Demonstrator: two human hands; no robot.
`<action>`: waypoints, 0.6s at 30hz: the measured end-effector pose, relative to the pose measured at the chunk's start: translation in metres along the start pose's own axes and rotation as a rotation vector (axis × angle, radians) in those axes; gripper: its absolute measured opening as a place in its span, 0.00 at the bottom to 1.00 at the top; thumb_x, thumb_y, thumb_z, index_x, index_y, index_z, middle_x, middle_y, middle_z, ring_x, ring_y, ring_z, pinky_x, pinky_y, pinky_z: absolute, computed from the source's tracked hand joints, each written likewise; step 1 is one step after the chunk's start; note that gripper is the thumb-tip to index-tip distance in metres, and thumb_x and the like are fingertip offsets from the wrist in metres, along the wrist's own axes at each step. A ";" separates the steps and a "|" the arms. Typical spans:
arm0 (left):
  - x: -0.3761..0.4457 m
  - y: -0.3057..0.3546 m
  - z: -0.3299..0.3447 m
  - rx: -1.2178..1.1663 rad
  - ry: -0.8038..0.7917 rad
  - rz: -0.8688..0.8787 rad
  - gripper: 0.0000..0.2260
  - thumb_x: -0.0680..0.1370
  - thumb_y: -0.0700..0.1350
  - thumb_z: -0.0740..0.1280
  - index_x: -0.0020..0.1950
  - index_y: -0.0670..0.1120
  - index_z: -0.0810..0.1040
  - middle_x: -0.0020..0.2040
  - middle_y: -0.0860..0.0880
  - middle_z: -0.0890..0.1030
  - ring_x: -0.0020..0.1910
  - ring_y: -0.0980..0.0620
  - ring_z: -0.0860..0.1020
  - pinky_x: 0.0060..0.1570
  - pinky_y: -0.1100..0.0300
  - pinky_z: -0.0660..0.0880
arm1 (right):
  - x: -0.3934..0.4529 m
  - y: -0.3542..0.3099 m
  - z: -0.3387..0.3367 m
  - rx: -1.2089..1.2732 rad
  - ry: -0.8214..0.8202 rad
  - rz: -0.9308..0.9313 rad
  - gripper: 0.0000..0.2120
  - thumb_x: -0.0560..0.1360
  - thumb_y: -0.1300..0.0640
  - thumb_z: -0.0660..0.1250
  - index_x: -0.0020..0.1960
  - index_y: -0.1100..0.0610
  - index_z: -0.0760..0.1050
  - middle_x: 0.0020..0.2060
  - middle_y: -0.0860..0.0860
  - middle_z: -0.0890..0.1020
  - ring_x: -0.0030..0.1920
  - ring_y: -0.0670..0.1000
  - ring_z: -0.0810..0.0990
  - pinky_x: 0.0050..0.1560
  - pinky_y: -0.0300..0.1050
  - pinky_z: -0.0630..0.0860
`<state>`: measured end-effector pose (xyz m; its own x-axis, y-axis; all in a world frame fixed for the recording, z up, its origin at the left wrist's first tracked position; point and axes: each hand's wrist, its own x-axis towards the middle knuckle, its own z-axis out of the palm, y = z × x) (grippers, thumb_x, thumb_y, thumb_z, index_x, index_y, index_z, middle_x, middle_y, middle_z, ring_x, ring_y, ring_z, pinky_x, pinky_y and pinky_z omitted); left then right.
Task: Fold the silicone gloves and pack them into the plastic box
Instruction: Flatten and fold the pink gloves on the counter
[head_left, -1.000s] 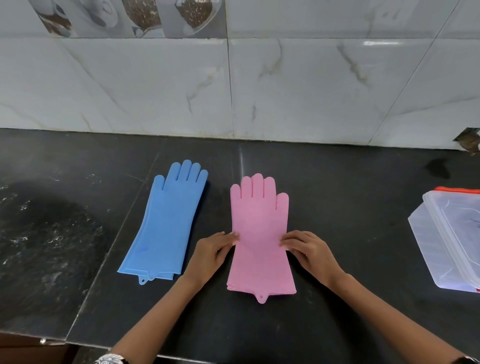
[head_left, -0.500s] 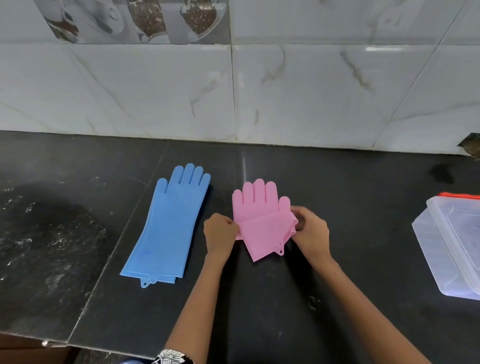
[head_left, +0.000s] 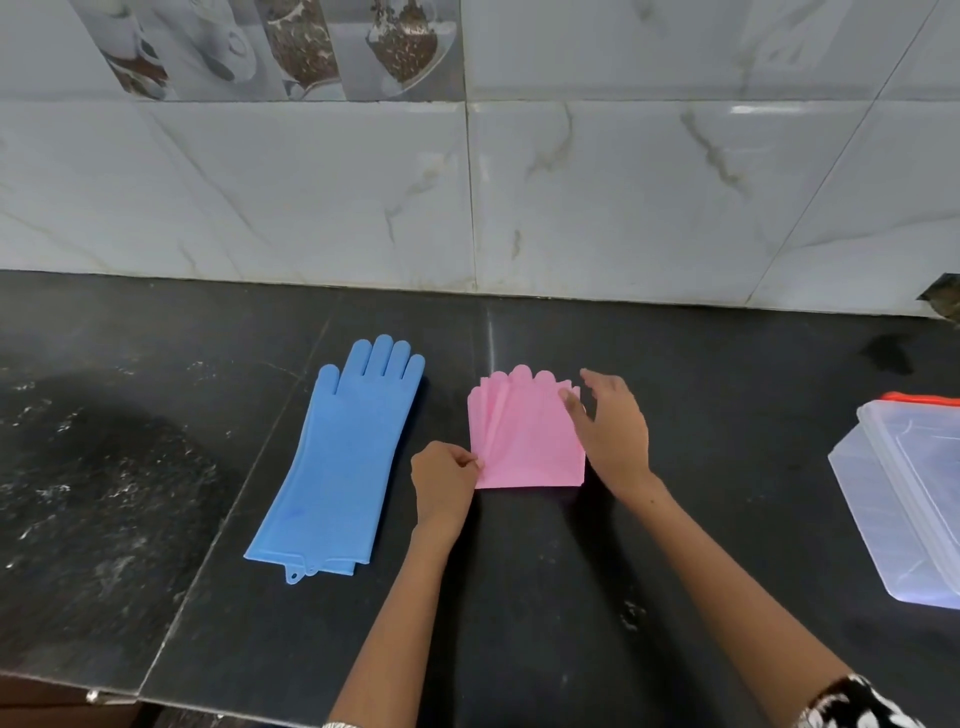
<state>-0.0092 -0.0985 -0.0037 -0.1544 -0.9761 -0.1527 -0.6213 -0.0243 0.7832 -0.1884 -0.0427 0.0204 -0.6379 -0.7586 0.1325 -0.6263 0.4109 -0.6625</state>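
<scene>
Bare black countertop (head_left: 727, 415) between the folded pink glove (head_left: 524, 436) and the clear plastic box (head_left: 883, 519) at the right edge, with only the right hand (head_left: 615, 431) (fingers extended, at the glove's right edge) in that lane. Narrow strip between the pink glove and the flat blue glove (head_left: 337, 457), partly taken by the left hand (head_left: 444, 483) pinching the pink glove's lower left corner. Open counter behind both gloves up to the tiled wall (head_left: 467, 208), and in front toward the near edge, crossed by both forearms.
</scene>
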 end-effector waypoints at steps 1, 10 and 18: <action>-0.002 -0.001 0.001 0.006 0.014 0.017 0.06 0.74 0.40 0.70 0.49 0.40 0.84 0.46 0.45 0.83 0.41 0.56 0.77 0.53 0.61 0.74 | -0.009 0.003 0.005 -0.025 0.038 -0.042 0.21 0.77 0.47 0.62 0.66 0.57 0.70 0.61 0.54 0.76 0.58 0.54 0.76 0.56 0.49 0.73; -0.015 -0.009 0.006 0.053 0.048 0.088 0.09 0.79 0.41 0.64 0.53 0.43 0.82 0.49 0.48 0.83 0.46 0.55 0.79 0.53 0.66 0.71 | -0.032 0.019 0.028 -0.076 0.162 -0.039 0.13 0.74 0.55 0.70 0.58 0.55 0.77 0.50 0.50 0.82 0.49 0.51 0.79 0.55 0.44 0.66; -0.004 0.003 0.011 0.118 0.092 0.175 0.10 0.78 0.48 0.65 0.53 0.44 0.80 0.48 0.49 0.80 0.42 0.58 0.74 0.46 0.69 0.67 | -0.020 0.020 0.029 -0.132 0.253 -0.114 0.03 0.69 0.58 0.75 0.41 0.55 0.81 0.43 0.50 0.81 0.44 0.51 0.77 0.49 0.44 0.65</action>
<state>-0.0188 -0.0925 -0.0073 -0.2009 -0.9788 0.0391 -0.6773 0.1677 0.7163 -0.1751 -0.0337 -0.0170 -0.6411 -0.6603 0.3912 -0.7425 0.4048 -0.5337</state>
